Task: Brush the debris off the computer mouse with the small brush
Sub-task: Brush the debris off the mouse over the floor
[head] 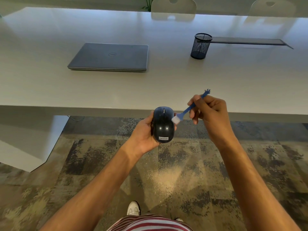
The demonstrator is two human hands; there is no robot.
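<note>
The white surface [150, 87] fills the top of your view, a closed laptop [110, 56] lying toward its middle and a black mesh pen cup [200, 46] off nearer the far right edge. Just off the near edge, above the carpet, your left hand [145, 132] is wrapped around the black mouse [163, 125], top facing up. Your right hand [210, 114] pinches the blue brush [190, 109] by its handle, white bristles touching the mouse's right flank.
</note>
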